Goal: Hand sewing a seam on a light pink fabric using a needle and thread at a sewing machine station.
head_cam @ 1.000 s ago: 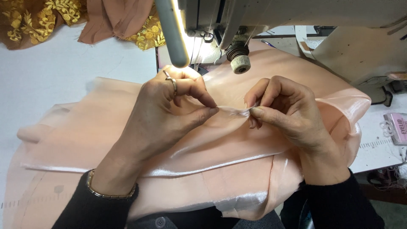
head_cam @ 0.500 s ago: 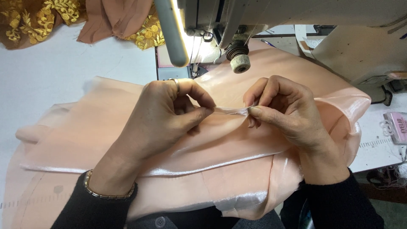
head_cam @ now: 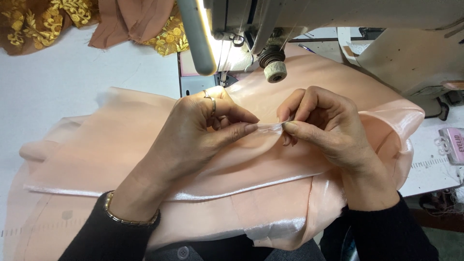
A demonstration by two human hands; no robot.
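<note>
Seen from above the desk (head_cam: 72,92), white and lit from the sewing machine's lamp (head_cam: 198,36). Spread across the middle, reaching from the near edge up under the machine: a peach satin fabric (head_cam: 121,145), glossy, folded over itself in several layers, with a shiny folded hem running left to right below the wrists.

Left hand (head_cam: 200,130) resting on the fabric, fingers curled, thumb and forefinger pressed together on a thin raised fold of the fabric edge (head_cam: 268,127). Gold ring (head_cam: 212,100) on one finger, gold bracelet (head_cam: 126,217) at the wrist, dark sleeve below it.

Right hand (head_cam: 324,128) just opposite, fingers likewise bunched, thumb and fingertips pinching the same fold from the other side. The two pinches nearly touching, the sliver of fabric stretched taut between them, lifted slightly off the layer beneath.

Directly behind the hands: the sewing machine (head_cam: 338,14), off-white, with its needle area and a ribbed round knob (head_cam: 274,72) hanging just above the far part of the fabric. Needle itself too small to make out.

At the far left corner of the desk: brown cloth with gold embroidery (head_cam: 43,21), bunched beside a plain tan cloth (head_cam: 130,21). At the right edge: a small pink packet (head_cam: 454,145) lying on the desk, well apart from the hands.
</note>
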